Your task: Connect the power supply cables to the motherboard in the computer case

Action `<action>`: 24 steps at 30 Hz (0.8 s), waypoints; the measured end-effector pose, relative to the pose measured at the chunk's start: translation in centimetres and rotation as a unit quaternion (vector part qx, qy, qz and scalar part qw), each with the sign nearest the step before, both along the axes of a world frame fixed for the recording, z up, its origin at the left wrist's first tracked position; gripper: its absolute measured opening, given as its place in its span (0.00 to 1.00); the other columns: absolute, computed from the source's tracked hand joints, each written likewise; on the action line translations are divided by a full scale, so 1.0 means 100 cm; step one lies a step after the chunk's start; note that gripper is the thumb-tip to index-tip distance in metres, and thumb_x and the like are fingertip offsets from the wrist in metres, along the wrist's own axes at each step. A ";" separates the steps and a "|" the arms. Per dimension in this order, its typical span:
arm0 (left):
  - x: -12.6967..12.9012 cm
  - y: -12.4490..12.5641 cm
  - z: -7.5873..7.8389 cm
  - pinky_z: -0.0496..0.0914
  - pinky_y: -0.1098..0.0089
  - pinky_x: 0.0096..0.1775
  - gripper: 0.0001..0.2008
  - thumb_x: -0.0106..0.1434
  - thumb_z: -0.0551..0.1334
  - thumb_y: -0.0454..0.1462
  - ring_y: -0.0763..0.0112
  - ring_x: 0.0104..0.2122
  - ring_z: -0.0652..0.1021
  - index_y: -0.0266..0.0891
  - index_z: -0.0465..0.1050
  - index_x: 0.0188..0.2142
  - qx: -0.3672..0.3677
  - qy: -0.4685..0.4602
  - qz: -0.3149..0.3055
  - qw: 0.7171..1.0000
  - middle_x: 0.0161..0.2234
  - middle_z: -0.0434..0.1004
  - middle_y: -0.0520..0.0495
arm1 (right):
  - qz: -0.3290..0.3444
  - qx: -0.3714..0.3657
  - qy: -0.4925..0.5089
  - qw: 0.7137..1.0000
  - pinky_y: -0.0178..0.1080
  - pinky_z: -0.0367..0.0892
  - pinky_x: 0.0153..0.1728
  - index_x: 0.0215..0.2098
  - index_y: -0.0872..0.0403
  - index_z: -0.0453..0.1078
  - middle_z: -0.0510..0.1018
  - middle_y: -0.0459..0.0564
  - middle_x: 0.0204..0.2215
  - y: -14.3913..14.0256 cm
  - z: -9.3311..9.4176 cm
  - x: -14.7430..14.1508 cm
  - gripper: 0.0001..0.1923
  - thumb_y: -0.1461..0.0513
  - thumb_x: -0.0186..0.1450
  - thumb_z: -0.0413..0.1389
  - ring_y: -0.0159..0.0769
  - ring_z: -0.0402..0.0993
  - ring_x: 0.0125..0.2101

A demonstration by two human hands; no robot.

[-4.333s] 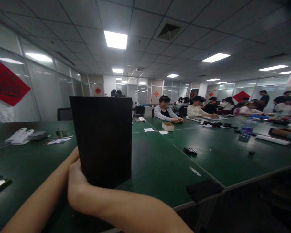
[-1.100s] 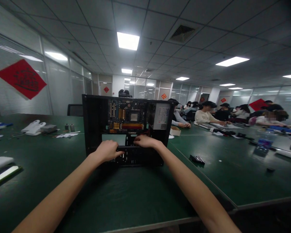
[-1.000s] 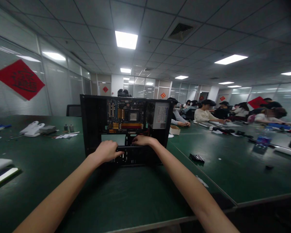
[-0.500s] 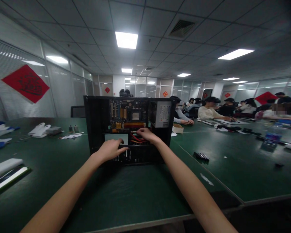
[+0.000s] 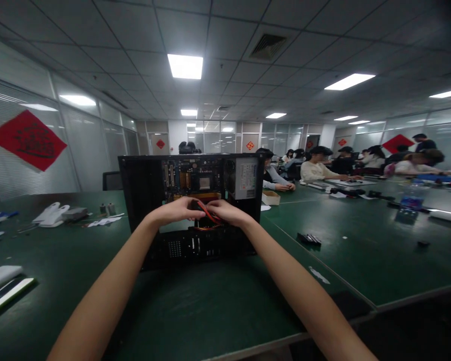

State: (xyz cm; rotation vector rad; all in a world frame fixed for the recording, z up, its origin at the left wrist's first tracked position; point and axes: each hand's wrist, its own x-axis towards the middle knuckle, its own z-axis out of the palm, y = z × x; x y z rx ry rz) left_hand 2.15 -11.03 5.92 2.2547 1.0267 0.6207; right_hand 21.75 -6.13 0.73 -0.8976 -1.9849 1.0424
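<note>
A black computer case (image 5: 141, 200) with its side open stands on the green table in front of me. Inside it are a motherboard (image 5: 175, 176) with gold-coloured slots and, at the upper right, a silver power supply (image 5: 245, 176). Red and black cables (image 5: 209, 212) run between my hands in the lower middle of the case. My left hand (image 5: 177, 210) is closed at the left of the cables, thumb and fingers around them. At their right side my right hand (image 5: 225, 212) pinches the same bundle. The fingertips partly cover each other and the cable ends.
On the left of the green table (image 5: 195, 306) lie a white plastic bag (image 5: 51, 214) and a grey box (image 5: 76, 214). Black metal brackets (image 5: 308, 239) and a small open box (image 5: 271, 198) lie to the right. Several people sit at tables farther right.
My left hand has left the case's lower crossbar and moved up and right to the cables. The cables now stand out between both hands. The view has turned slightly right.
</note>
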 end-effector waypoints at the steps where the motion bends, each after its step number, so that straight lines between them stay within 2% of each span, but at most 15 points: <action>1: 0.000 0.000 0.005 0.70 0.70 0.37 0.21 0.57 0.65 0.48 0.68 0.34 0.77 0.35 0.77 0.44 -0.001 -0.003 -0.004 1.000 0.35 0.80 0.47 | -0.010 0.032 -0.043 0.998 0.31 0.64 0.29 0.35 0.58 0.74 0.78 0.49 0.29 -0.005 0.006 0.002 0.14 0.58 0.69 0.51 0.31 0.71 0.28; 4: 0.000 0.000 0.016 0.68 0.72 0.32 0.20 0.58 0.65 0.49 0.71 0.30 0.75 0.34 0.77 0.41 -0.004 -0.035 0.013 0.999 0.32 0.78 0.48 | -0.045 0.165 -0.132 0.976 0.35 0.67 0.36 0.38 0.57 0.74 0.79 0.52 0.35 -0.022 0.030 0.007 0.10 0.61 0.68 0.52 0.36 0.74 0.34; 6: 0.001 -0.001 0.022 0.66 0.73 0.29 0.21 0.58 0.65 0.49 0.72 0.28 0.74 0.33 0.77 0.40 0.014 -0.047 0.039 0.998 0.32 0.78 0.47 | -0.046 0.202 -0.113 0.972 0.36 0.68 0.40 0.43 0.56 0.73 0.79 0.53 0.39 -0.032 0.046 0.007 0.10 0.62 0.68 0.51 0.37 0.75 0.39; 9: 0.001 -0.003 0.028 0.68 0.72 0.29 0.22 0.57 0.66 0.49 0.70 0.28 0.75 0.32 0.76 0.42 0.066 -0.057 0.072 0.994 0.32 0.79 0.46 | 0.020 0.115 -0.037 0.993 0.35 0.71 0.34 0.55 0.55 0.65 0.79 0.52 0.40 -0.041 0.061 0.001 0.17 0.57 0.72 0.47 0.34 0.76 0.34; 11: 0.000 -0.006 0.030 0.71 0.69 0.33 0.23 0.57 0.66 0.49 0.66 0.31 0.78 0.32 0.75 0.44 0.070 -0.079 0.057 0.993 0.33 0.80 0.44 | 0.052 0.091 -0.003 0.994 0.33 0.70 0.28 0.58 0.55 0.61 0.78 0.52 0.37 -0.043 0.065 -0.005 0.21 0.55 0.70 0.50 0.33 0.76 0.30; 13: -0.003 -0.009 0.030 0.72 0.66 0.39 0.24 0.58 0.65 0.48 0.64 0.36 0.79 0.33 0.73 0.47 0.045 -0.098 0.014 0.994 0.36 0.80 0.43 | 0.060 0.117 0.018 0.991 0.32 0.69 0.25 0.56 0.56 0.63 0.78 0.50 0.34 -0.045 0.065 -0.009 0.19 0.57 0.69 0.53 0.32 0.75 0.27; 15: -0.007 -0.014 0.028 0.72 0.64 0.44 0.25 0.58 0.66 0.46 0.63 0.41 0.79 0.35 0.69 0.52 0.027 -0.086 -0.031 0.995 0.42 0.80 0.42 | 0.068 0.136 0.036 0.988 0.31 0.67 0.23 0.51 0.57 0.66 0.76 0.47 0.27 -0.046 0.065 -0.010 0.14 0.60 0.69 0.53 0.31 0.73 0.24; 18: -0.015 -0.020 0.027 0.72 0.66 0.46 0.29 0.53 0.70 0.42 0.63 0.45 0.77 0.39 0.68 0.53 0.040 0.017 -0.060 0.997 0.48 0.77 0.43 | 0.080 0.124 0.067 0.987 0.31 0.66 0.20 0.50 0.57 0.66 0.71 0.41 0.20 -0.052 0.069 -0.006 0.13 0.61 0.70 0.50 0.29 0.69 0.18; 21: -0.020 -0.024 0.029 0.71 0.71 0.37 0.19 0.56 0.67 0.42 0.66 0.36 0.78 0.36 0.76 0.45 0.033 0.156 -0.064 0.985 0.38 0.80 0.45 | 0.082 0.104 0.086 0.987 0.32 0.66 0.19 0.53 0.57 0.65 0.71 0.41 0.19 -0.057 0.073 0.001 0.15 0.60 0.69 0.51 0.29 0.68 0.16; 22: -0.021 -0.025 0.030 0.70 0.72 0.34 0.16 0.58 0.65 0.44 0.67 0.32 0.77 0.35 0.78 0.42 0.033 0.172 -0.059 0.983 0.34 0.80 0.46 | 0.082 0.103 0.085 0.988 0.32 0.67 0.19 0.54 0.57 0.65 0.73 0.42 0.20 -0.059 0.075 0.002 0.16 0.60 0.69 0.52 0.29 0.69 0.17; 24: -0.020 -0.025 0.033 0.68 0.73 0.30 0.17 0.62 0.61 0.46 0.70 0.27 0.75 0.34 0.79 0.40 0.070 0.142 -0.035 0.987 0.28 0.78 0.47 | 0.081 0.108 0.073 0.988 0.33 0.68 0.21 0.56 0.58 0.65 0.75 0.43 0.22 -0.060 0.076 0.005 0.18 0.60 0.69 0.52 0.30 0.70 0.18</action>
